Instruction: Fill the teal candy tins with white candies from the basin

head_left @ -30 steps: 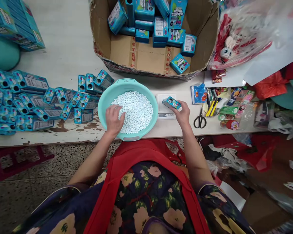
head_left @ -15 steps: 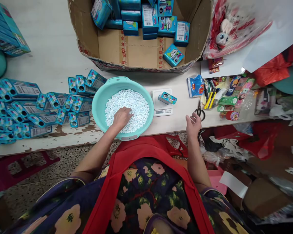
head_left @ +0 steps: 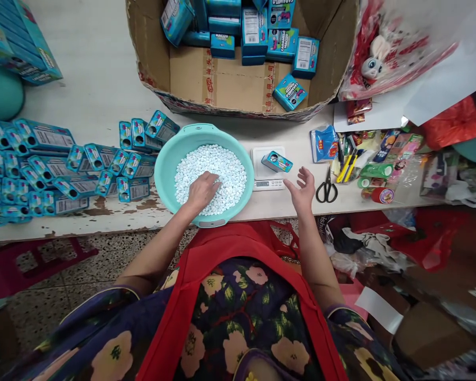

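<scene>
My left hand [head_left: 203, 191] is down in a turquoise basin [head_left: 164, 180], its fingers bent together in a heap of small white candies [head_left: 226, 174]. Its fingertips are partly hidden among the candies. To the right of the basin a small blue carton [head_left: 276, 161] lies on a white digital scale [head_left: 267, 184]. My right hand [head_left: 302, 189] hovers just right of the scale, fingers apart and holding nothing, without touching the carton. Rows of similar blue cartons [head_left: 137, 165], each with a round hole in the end facing me, lie left of the basin.
A large cardboard box [head_left: 238, 79] with more blue cartons stands behind the basin. Black scissors [head_left: 327, 191], yellow cutters [head_left: 347, 165] and assorted packets lie to the right. A bagged plush toy [head_left: 373, 66] is at the back right. The table's front edge [head_left: 115, 227] is chipped.
My right hand has moved left from beside the scissors toward the scale, its fingers spreading. My left hand stays in the candies. The whole view has shifted slightly.
</scene>
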A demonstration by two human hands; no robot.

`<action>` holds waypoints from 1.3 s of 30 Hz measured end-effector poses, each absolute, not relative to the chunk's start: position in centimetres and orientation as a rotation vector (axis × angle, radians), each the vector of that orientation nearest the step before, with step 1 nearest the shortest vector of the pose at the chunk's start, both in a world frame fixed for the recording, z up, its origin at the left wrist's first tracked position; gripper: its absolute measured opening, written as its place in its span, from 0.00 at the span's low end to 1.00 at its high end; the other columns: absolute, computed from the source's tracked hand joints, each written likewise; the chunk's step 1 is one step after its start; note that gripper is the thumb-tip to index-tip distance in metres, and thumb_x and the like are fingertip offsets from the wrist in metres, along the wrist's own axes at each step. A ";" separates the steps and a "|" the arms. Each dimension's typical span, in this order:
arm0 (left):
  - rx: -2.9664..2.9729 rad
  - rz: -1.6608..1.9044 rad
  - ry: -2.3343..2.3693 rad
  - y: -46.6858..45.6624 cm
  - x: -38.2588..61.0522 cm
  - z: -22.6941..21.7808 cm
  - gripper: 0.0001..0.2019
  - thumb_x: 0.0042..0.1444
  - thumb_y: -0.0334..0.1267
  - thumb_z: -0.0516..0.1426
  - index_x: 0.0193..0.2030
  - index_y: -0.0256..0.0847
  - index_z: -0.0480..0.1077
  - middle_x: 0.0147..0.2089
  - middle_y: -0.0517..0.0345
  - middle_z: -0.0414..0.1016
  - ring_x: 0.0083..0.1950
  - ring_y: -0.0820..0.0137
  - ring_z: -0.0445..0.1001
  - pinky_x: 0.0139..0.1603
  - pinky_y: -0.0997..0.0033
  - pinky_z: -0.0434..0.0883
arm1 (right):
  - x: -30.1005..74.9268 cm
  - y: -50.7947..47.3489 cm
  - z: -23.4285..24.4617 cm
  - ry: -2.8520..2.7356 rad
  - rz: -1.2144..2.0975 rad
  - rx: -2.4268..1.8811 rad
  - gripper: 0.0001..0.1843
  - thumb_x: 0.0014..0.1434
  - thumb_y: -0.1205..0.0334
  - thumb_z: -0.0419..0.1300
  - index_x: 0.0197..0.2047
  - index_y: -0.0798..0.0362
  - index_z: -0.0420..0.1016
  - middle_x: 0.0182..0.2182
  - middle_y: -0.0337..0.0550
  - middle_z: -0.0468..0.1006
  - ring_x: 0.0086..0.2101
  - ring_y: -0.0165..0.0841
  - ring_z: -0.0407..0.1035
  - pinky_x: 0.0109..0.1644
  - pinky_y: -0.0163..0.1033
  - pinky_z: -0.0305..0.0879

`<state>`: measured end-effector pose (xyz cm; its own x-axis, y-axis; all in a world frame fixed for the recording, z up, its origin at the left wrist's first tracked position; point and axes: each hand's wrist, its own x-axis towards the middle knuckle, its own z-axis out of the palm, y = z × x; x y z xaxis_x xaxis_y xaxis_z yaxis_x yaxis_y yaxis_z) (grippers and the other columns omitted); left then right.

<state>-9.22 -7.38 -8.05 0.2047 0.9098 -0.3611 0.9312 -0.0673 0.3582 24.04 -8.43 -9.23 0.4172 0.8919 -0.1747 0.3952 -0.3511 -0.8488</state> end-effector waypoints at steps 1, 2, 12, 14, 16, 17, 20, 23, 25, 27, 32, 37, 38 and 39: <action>1.946 0.017 1.712 -7.3 -9.1 -8.0 0.17 0.65 0.43 0.49 0.54 0.40 0.72 0.52 0.47 0.74 0.52 0.57 0.73 0.45 0.64 0.70 | 23.5 -7.6 -9.5 -1.138 0.863 -1.881 0.42 0.43 0.51 0.71 0.60 0.47 0.64 0.59 0.49 0.68 0.55 0.41 0.66 0.57 0.51 0.65; 1.902 0.101 1.714 -7.2 -8.8 -7.9 0.17 0.65 0.43 0.49 0.54 0.39 0.72 0.51 0.47 0.74 0.51 0.58 0.74 0.46 0.63 0.70 | 23.0 -6.7 -9.7 -1.176 0.876 -1.841 0.41 0.43 0.51 0.71 0.59 0.47 0.64 0.58 0.49 0.68 0.55 0.41 0.66 0.57 0.50 0.65; 0.406 1.017 1.155 -3.7 -2.7 -2.7 0.27 0.65 0.57 0.43 0.54 0.41 0.71 0.58 0.49 0.74 0.58 0.64 0.74 0.56 0.61 0.71 | 17.8 -4.2 -0.9 -1.737 0.597 -1.585 0.20 0.49 0.52 0.71 0.45 0.44 0.76 0.40 0.40 0.76 0.45 0.41 0.68 0.55 0.51 0.62; 0.239 1.031 1.036 -2.9 -1.7 -1.4 0.28 0.66 0.58 0.42 0.52 0.40 0.72 0.58 0.49 0.75 0.58 0.63 0.73 0.56 0.62 0.72 | 16.9 -4.3 0.3 -1.866 0.551 -1.555 0.17 0.50 0.53 0.70 0.44 0.43 0.78 0.38 0.39 0.77 0.44 0.40 0.68 0.54 0.51 0.61; 0.112 1.030 0.992 -2.6 -1.3 -0.9 0.26 0.66 0.55 0.44 0.50 0.37 0.73 0.55 0.47 0.77 0.56 0.63 0.74 0.56 0.62 0.72 | 16.1 -4.2 0.3 -1.904 0.514 -1.576 0.15 0.52 0.53 0.69 0.43 0.44 0.78 0.36 0.39 0.77 0.42 0.40 0.69 0.53 0.50 0.61; 0.063 1.032 0.988 -2.6 -1.3 -1.0 0.25 0.66 0.53 0.45 0.49 0.36 0.73 0.53 0.46 0.77 0.55 0.64 0.75 0.56 0.63 0.72 | 15.8 -4.2 0.1 -1.904 0.506 -1.594 0.14 0.52 0.52 0.68 0.43 0.44 0.78 0.36 0.39 0.78 0.42 0.40 0.68 0.53 0.50 0.62; 0.033 1.035 1.029 -3.2 -2.1 -2.1 0.22 0.67 0.49 0.45 0.48 0.36 0.73 0.52 0.44 0.77 0.54 0.65 0.75 0.57 0.63 0.72 | 15.3 -4.3 -0.6 -1.860 0.536 -1.625 0.15 0.52 0.52 0.68 0.43 0.45 0.78 0.37 0.39 0.78 0.43 0.40 0.69 0.52 0.50 0.63; 0.370 0.970 1.203 -4.1 -4.1 -3.7 0.23 0.67 0.48 0.44 0.50 0.35 0.72 0.53 0.42 0.76 0.56 0.62 0.75 0.59 0.56 0.70 | 15.2 -4.6 -0.8 -1.735 0.662 -1.603 0.18 0.49 0.51 0.70 0.43 0.46 0.78 0.38 0.39 0.78 0.43 0.39 0.70 0.52 0.50 0.65; 0.689 0.899 1.381 -4.6 -5.9 -4.1 0.20 0.63 0.48 0.50 0.52 0.36 0.72 0.58 0.42 0.73 0.64 0.56 0.68 0.65 0.49 0.64 | 15.1 -4.7 -1.0 -1.604 0.794 -1.574 0.20 0.47 0.51 0.72 0.43 0.47 0.77 0.39 0.39 0.78 0.43 0.39 0.71 0.51 0.49 0.67; 0.976 0.866 1.493 -5.2 -7.9 -3.7 0.23 0.57 0.47 0.58 0.57 0.40 0.70 0.65 0.45 0.66 0.70 0.53 0.58 0.70 0.46 0.55 | 14.7 -4.7 -1.3 -1.479 0.941 -1.528 0.22 0.45 0.52 0.73 0.43 0.48 0.77 0.39 0.39 0.78 0.42 0.38 0.72 0.50 0.48 0.69; 1.521 0.970 1.297 -7.1 -11.1 -0.2 0.26 0.64 0.46 0.52 0.68 0.49 0.58 0.70 0.50 0.60 0.70 0.60 0.60 0.69 0.52 0.59 | 11.4 -4.5 -2.4 -1.367 1.223 -1.349 0.26 0.40 0.54 0.76 0.43 0.48 0.78 0.38 0.38 0.78 0.42 0.37 0.73 0.50 0.46 0.70; 1.900 0.936 1.424 -9.8 -12.5 0.6 0.25 0.67 0.44 0.49 0.69 0.48 0.55 0.74 0.47 0.51 0.75 0.57 0.49 0.71 0.46 0.55 | 5.8 -4.8 -3.3 -1.440 1.343 -1.201 0.26 0.41 0.52 0.76 0.44 0.47 0.78 0.39 0.39 0.78 0.42 0.36 0.73 0.50 0.45 0.70; 1.934 0.928 1.493 -10.4 -13.0 0.4 0.25 0.67 0.42 0.49 0.70 0.47 0.54 0.74 0.46 0.50 0.75 0.56 0.48 0.71 0.46 0.55 | 4.7 -4.9 -3.4 -1.457 1.345 -1.175 0.25 0.42 0.52 0.75 0.45 0.47 0.78 0.39 0.39 0.78 0.42 0.36 0.73 0.50 0.44 0.70; 1.955 0.919 1.559 -11.0 -13.6 0.3 0.26 0.67 0.41 0.49 0.71 0.46 0.52 0.74 0.44 0.50 0.75 0.56 0.47 0.71 0.46 0.56 | 3.8 -5.0 -3.5 -1.486 1.341 -1.148 0.25 0.43 0.52 0.75 0.45 0.46 0.79 0.39 0.39 0.78 0.42 0.36 0.73 0.50 0.44 0.70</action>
